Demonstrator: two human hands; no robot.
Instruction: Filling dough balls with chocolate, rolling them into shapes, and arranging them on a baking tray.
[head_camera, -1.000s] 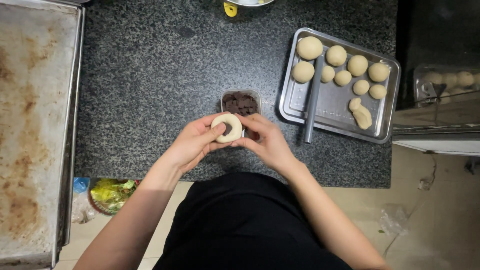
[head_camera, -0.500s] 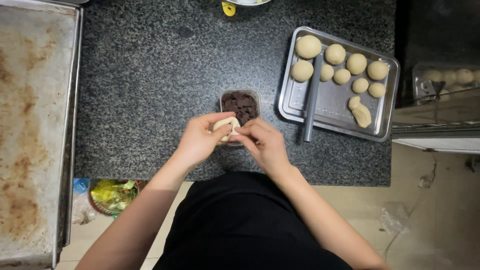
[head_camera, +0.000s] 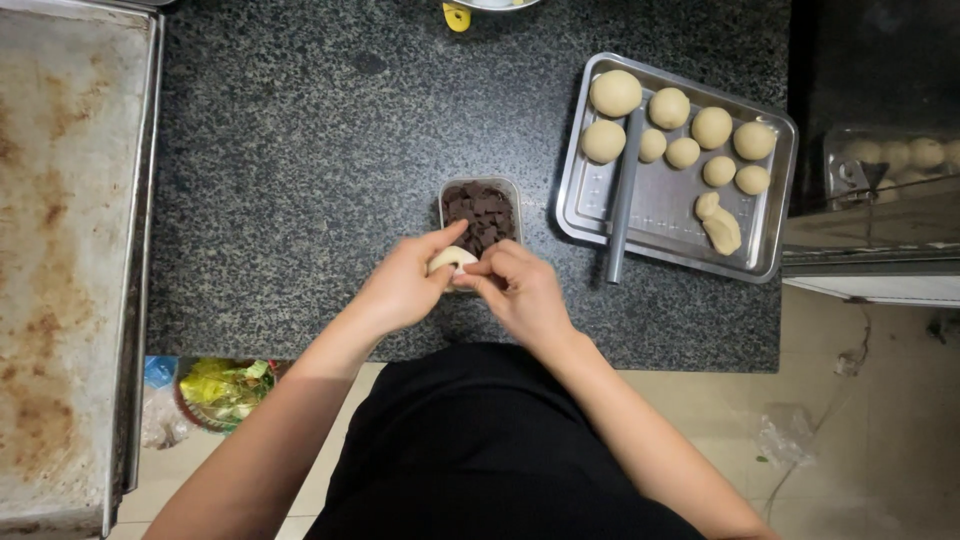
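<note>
Now pinching a small dough piece (head_camera: 452, 259) shut between left hand (head_camera: 400, 290) and right hand (head_camera: 520, 293), both grips closing on it, just near of the chocolate-chunk tub (head_camera: 481, 212). Still waiting unfilled: dough balls (head_camera: 670, 107) on the steel tray (head_camera: 585, 215), far right on the table (head_camera: 300, 150).

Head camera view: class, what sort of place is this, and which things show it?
Probably a kitchen or small bakery: a steel tray of dough balls, a tub of chocolate pieces, and a worn baking sheet on a stone counter.
</note>
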